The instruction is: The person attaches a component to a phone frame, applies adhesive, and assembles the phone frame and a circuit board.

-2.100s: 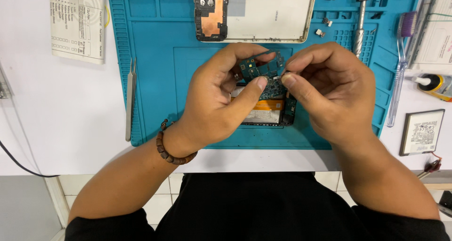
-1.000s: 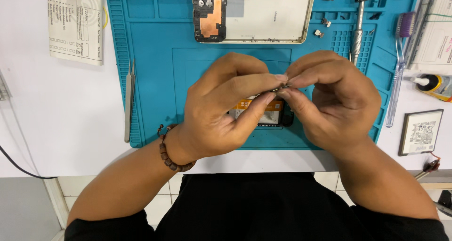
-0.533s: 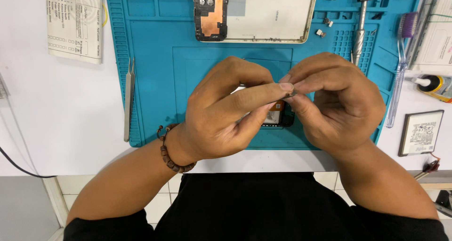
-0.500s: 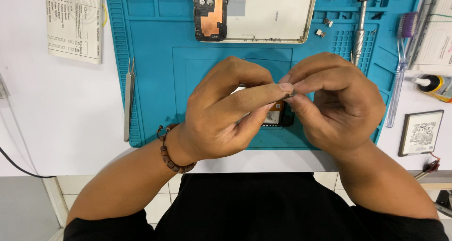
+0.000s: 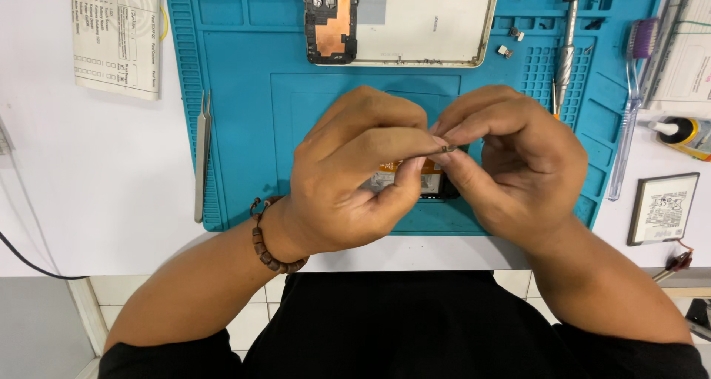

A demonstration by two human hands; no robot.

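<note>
Fingertips of both my hands meet over the middle of the blue work mat (image 5: 244, 127), pinching a tiny dark part (image 5: 447, 148) between them. My left hand (image 5: 355, 175) has its forefinger stretched out to the right with the thumb curled beneath it, and my right hand (image 5: 511, 164) closes its forefinger and thumb on the same part from the other side; both grips are tight on it. What the part is I cannot tell, since only a sliver shows between the fingertips. It hangs above the mat, not touching it.

Just below my fingers, mostly hidden by them, lies a dark circuit board (image 5: 422, 183) with an orange patch, flat on the mat. A beaded bracelet (image 5: 265, 238) sits on my left wrist.

Farther away, at the far edge of the mat, lies an opened phone (image 5: 422, 20) with its back off, a copper-coloured shield at its left end and a pale panel filling the rest. To its right a few small loose parts (image 5: 511, 42) rest on the mat, and beside them a metal screwdriver (image 5: 566, 49) lies lengthwise. A toothbrush (image 5: 629, 105) with a purple head lies at the mat's right edge.

On the left edge of the mat a pair of steel tweezers (image 5: 201, 153) lies pointing near to far, and a printed sheet (image 5: 117, 34) sits on the white table beyond it. Off to the right lies a flat battery (image 5: 661, 208).
</note>
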